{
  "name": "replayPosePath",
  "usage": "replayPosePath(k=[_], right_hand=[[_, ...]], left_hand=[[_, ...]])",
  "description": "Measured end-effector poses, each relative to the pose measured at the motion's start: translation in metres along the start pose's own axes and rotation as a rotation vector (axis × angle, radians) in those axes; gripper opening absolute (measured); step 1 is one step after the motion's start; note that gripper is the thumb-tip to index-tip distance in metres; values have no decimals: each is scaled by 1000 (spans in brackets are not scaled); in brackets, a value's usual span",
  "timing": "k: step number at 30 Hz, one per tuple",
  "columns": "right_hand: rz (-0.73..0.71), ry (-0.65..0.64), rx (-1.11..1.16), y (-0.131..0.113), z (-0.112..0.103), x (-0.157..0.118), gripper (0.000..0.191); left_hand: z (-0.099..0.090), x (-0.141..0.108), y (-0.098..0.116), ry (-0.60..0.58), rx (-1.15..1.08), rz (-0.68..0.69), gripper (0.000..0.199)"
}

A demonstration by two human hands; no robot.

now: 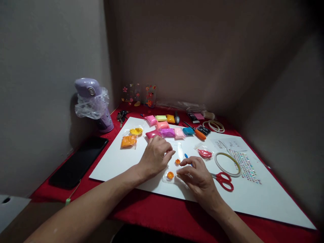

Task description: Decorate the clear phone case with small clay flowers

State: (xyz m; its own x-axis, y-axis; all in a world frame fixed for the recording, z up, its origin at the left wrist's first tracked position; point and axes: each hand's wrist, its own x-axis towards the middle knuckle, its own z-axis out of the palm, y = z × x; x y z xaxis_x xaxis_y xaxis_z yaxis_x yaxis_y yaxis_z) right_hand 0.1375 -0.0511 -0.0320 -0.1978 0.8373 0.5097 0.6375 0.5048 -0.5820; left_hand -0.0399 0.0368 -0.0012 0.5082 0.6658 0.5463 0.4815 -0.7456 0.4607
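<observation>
A clear phone case lies on the white board. Two small orange clay pieces rest on it, a larger one near its front end and a smaller one farther back. My left hand hovers over the case's left side, fingers curled with thumb and forefinger close together; whatever is between them is too small to make out. Just right of the orange pieces is my right hand, thumb and fingers apart, nothing visible between them. A blue-tipped tool lies partly behind it.
Red-handled scissors, a hoop and a gem sheet lie at the right. Colored clay packets line the back, with an orange-handled tool. At left are a black phone and a purple bottle.
</observation>
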Motion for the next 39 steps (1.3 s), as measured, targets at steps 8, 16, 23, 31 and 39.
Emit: replayPosePath(k=[8, 16, 23, 31, 39], right_hand=[[-277, 117, -206, -8, -13, -4, 25], [-515, 46, -348, -3, -11, -3, 28], [-486, 14, -335, 5, -11, -2, 25], [-440, -21, -338, 7, -8, 0, 23], [-413, -43, -318, 7, -8, 1, 23]], left_hand=[[0, 0, 0, -12, 12, -5, 17], [-2, 0, 0, -16, 6, -23, 18], [-1, 1, 0, -34, 6, -20, 15], [1, 2, -1, -43, 2, -30, 16], [3, 1, -2, -52, -2, -31, 16]])
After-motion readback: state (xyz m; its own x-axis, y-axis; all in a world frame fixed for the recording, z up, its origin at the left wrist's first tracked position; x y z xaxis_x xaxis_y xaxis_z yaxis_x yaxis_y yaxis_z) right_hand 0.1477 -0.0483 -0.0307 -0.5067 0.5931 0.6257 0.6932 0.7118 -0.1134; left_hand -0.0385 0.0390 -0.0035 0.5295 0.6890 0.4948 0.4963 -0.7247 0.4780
